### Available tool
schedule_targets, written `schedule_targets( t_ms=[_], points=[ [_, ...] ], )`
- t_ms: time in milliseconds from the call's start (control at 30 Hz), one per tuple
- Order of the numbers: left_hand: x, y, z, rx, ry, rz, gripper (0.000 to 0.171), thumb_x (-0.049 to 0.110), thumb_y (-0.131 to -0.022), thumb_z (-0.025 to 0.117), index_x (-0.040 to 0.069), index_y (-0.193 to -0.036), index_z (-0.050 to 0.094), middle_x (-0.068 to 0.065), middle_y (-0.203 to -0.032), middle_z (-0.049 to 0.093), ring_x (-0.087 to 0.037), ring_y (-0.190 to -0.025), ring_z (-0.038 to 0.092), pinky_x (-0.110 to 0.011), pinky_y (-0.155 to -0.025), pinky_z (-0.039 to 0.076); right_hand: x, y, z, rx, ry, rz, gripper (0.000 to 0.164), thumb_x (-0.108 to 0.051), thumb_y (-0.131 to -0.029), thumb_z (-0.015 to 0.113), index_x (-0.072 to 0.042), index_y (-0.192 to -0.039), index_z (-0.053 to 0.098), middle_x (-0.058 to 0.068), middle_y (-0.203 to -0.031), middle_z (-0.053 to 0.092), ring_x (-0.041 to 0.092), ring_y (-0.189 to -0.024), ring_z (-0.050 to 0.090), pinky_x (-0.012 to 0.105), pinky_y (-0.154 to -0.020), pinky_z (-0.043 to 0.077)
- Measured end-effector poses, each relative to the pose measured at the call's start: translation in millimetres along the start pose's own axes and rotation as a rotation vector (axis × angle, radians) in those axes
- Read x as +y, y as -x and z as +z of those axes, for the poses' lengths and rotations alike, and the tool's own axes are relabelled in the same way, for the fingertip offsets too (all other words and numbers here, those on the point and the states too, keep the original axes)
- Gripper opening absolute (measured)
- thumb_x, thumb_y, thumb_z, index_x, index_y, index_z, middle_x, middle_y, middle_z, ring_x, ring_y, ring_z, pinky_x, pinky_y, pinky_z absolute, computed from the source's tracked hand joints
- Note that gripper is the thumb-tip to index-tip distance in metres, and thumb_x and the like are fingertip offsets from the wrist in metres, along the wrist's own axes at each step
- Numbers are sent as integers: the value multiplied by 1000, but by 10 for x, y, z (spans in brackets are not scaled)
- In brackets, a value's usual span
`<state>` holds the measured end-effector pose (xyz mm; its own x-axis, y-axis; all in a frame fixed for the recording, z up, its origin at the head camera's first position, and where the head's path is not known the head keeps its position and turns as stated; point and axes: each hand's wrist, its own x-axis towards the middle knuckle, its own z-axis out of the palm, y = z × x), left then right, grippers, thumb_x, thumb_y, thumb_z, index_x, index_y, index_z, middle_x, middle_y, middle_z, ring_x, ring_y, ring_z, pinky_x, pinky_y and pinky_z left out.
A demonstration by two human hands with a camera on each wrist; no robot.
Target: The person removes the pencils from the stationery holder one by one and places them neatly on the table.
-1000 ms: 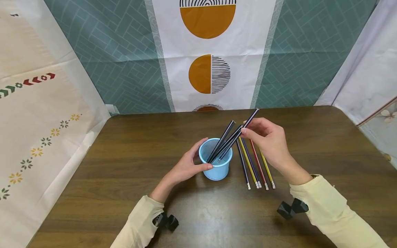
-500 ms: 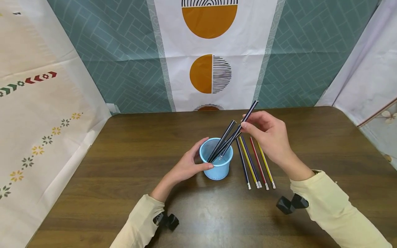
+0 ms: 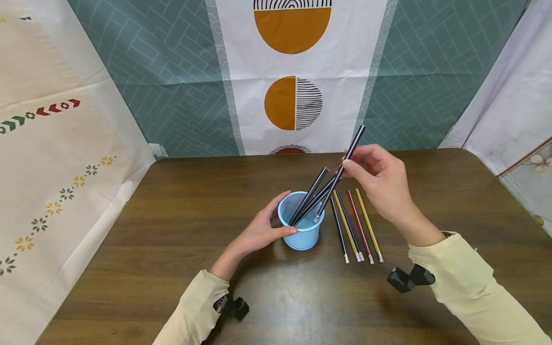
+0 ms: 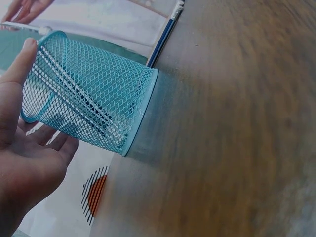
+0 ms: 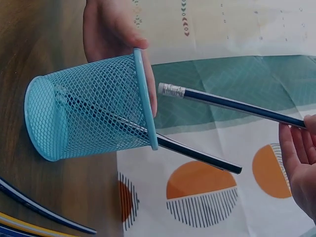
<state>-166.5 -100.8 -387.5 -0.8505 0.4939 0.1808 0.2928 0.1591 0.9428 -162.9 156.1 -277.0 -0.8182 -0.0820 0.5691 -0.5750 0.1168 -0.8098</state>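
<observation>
My left hand grips the light-blue mesh pencil cup around its upper part, thumb at the near rim. The cup stands upright on the table. Several dark striped pencils lean in it toward the right. Up and to the right of the cup, my right hand pinches a dark blue striped pencil between thumb and fingers. That pencil slants with its eraser end down; the right wrist view shows the eraser just outside the cup's mouth, apart from the rim.
Right of the cup, several pencils lie side by side on the brown table, among them a red pencil and a yellow pencil, erasers toward me. A patterned cloth hangs behind the table's far edge.
My right hand has risen and shifted slightly right, drawing the pencil's eraser end up from inside the cup to above its rim. My left hand and the cup hold their place.
</observation>
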Motion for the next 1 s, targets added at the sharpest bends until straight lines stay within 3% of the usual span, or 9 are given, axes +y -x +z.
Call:
schedule_targets(
  t_ms=[300, 600, 767, 1000],
  points=[
    [-15, -6, -6, 0, -10, -4, 84, 17, -83, 78, 9, -151, 29, -13, -143, 43, -28, -128, 45, -46, -105, 36, 21, 27, -38, -56, 121, 32, 18, 7, -90, 63, 10, -107, 61, -5, -92, 66, 10, -78, 64, 19, -73, 52],
    [0, 5, -4, 1, 2, -1, 83, 14, -83, 77, 10, -151, 29, -13, -142, 44, -27, -127, 46, -45, -104, 37, 91, 90, -95, -153, 220, 129, 23, -5, -93, 64, 2, -114, 64, 13, -102, 68, 14, -85, 64, 18, -75, 51],
    [-4, 4, -7, 2, 8, -2, 83, 9, -83, 76, 10, -151, 29, -14, -141, 45, -29, -125, 48, -45, -103, 38, 142, 120, -127, -175, 246, 175, 24, -6, -92, 66, 1, -115, 65, 15, -102, 68, 15, -84, 65, 19, -74, 52],
    [-14, -1, -7, -4, 9, 5, 82, 15, -84, 77, 9, -151, 29, -14, -142, 44, -29, -126, 46, -46, -104, 37, 230, 166, -179, -182, 263, 213, 26, -7, -94, 64, 2, -119, 64, 16, -104, 66, 11, -84, 64, 19, -73, 52]
  ],
)
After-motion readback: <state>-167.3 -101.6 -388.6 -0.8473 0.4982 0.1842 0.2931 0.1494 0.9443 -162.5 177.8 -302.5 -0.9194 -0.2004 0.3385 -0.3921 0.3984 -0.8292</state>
